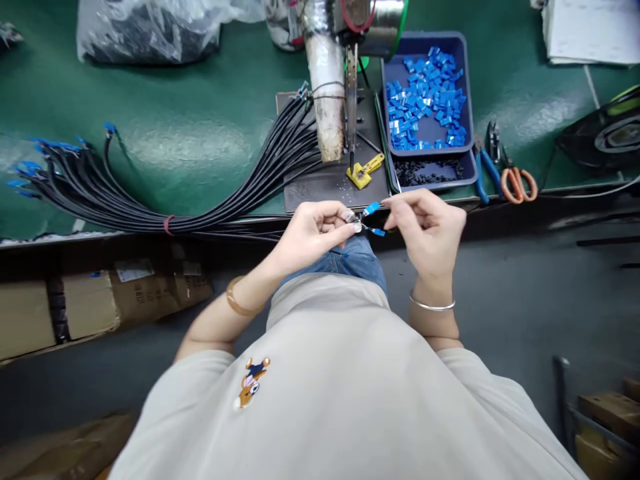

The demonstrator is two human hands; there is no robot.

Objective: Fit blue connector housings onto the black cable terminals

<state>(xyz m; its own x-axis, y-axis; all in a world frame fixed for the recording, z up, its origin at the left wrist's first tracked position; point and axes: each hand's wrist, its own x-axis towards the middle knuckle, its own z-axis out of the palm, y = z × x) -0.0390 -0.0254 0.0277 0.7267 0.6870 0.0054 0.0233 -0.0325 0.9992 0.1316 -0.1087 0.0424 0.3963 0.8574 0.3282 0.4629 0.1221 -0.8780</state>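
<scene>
Nearest, both hands meet just in front of the table edge, above the person's lap. The left hand is closed in a pinch, thumb and fingertips gripping the end of a thin black cable that runs off to the left along the table edge. The right hand is also closed in a pinch, holding a small blue connector at the cable's tip; a second blue piece shows just above, between the two hands. Whether the connector is already seated on the cable cannot be told.

Just beyond the hands, on a dark mat at the table's edge, lies a small yellow clip, under the tip of a tool standing on a wrapped post.

To the left of it, a bundle of black cables tied with a red band fans out across the green table, their far ends tipped in blue.

To the right, a blue tray holds a loose heap of blue connectors, filling most of it. A second tray beneath it, sticking out at the front, holds small black parts. Just beside the trays lie blue-handled pliers and orange-handled scissors.

Farthest back, a clear plastic bag with dark contents sits at the table's far left.
</scene>
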